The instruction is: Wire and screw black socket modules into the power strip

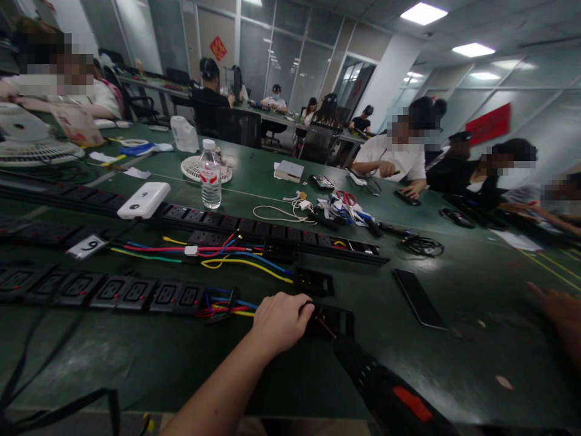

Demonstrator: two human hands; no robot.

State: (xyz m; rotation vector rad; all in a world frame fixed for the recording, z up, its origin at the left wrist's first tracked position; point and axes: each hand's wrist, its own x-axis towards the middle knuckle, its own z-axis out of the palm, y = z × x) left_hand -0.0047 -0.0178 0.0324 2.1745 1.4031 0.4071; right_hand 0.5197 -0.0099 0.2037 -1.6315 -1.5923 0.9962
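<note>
My left hand [281, 321] is closed on the edge of a black socket module [338, 321], thumb and fingers pressed together. Red, blue and yellow wires [227, 306] run from this module to a black power strip [104, 290]. A black power drill with a red part [390, 387] comes in from the lower right, its thin bit over the module; whether the tip touches is unclear. My right hand does not show. Just behind, another black module [313, 281] lies with a yellow and a blue wire attached.
A phone [418, 298] lies right of the module. A blurred hand of another person [556, 312] is at the right edge. Beyond stand a water bottle [210, 175], a white power bank [144, 201], a longer strip [254, 227] and red scissors [345, 198]. Several people sit around.
</note>
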